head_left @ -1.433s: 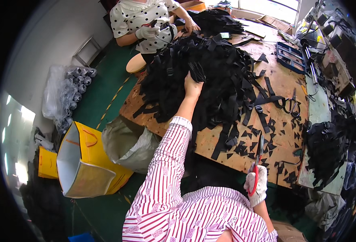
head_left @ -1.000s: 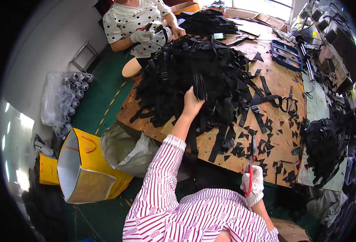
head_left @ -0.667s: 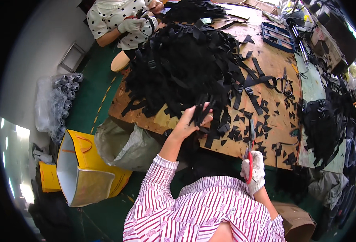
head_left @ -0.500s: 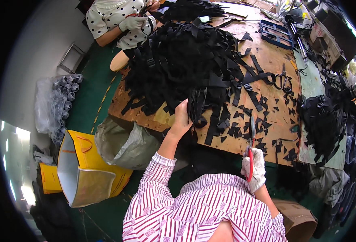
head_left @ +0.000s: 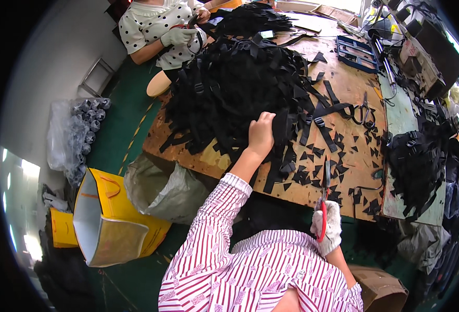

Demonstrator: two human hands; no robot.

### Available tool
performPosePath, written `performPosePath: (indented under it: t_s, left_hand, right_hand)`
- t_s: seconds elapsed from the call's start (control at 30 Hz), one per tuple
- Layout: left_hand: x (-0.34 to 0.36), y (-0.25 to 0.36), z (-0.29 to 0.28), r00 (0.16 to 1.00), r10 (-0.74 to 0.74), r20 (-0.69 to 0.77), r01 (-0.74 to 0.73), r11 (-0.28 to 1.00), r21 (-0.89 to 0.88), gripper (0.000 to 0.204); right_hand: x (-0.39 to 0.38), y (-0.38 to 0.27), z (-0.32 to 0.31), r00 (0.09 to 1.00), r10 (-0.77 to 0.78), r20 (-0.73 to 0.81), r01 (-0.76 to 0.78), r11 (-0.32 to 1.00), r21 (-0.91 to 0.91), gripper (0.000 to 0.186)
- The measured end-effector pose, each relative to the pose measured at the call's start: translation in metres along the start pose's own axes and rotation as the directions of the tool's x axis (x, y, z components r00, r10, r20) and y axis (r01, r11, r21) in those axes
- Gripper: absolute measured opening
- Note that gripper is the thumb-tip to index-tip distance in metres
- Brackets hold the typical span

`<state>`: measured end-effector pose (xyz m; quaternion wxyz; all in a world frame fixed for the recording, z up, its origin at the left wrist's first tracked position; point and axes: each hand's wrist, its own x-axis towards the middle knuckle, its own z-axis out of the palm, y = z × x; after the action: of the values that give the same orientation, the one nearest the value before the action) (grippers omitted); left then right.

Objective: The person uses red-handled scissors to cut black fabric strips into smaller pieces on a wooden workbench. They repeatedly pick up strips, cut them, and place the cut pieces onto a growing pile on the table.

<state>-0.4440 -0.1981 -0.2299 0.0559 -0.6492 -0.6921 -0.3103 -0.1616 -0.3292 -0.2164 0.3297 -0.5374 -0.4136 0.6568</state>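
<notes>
My left hand (head_left: 261, 135) reaches out over the wooden table (head_left: 354, 93) and grips a black strap (head_left: 280, 136) at the near edge of a big heap of black webbing straps (head_left: 229, 83). My right hand (head_left: 327, 226), in a white glove, sits near the table's front edge and holds red-handled scissors (head_left: 323, 208) pointing up. Small black offcuts (head_left: 344, 161) lie scattered on the wood between both hands.
Another person in a dotted shirt (head_left: 156, 26) works at the far left end with gloved hands. A grey sack (head_left: 162, 187) and a yellow bag (head_left: 104, 223) stand on the green floor at left. More black straps (head_left: 416, 161) pile at right, with dark scissors (head_left: 363, 110) on the table.
My left hand has drawn back from deep in the heap toward the near edge, pulling a strap with it. The right hand with the scissors stayed in place.
</notes>
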Motion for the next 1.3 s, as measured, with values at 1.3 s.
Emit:
performPosePath:
  t_s: [1.3]
  left_hand:
    - [-0.104,0.085,-0.04,0.891,-0.292,0.347,0.43,0.302,-0.851,0.021]
  right_hand:
    - [0.02,-0.006,0.005,0.78,-0.564,0.271,0.572,0.466,-0.675,0.067]
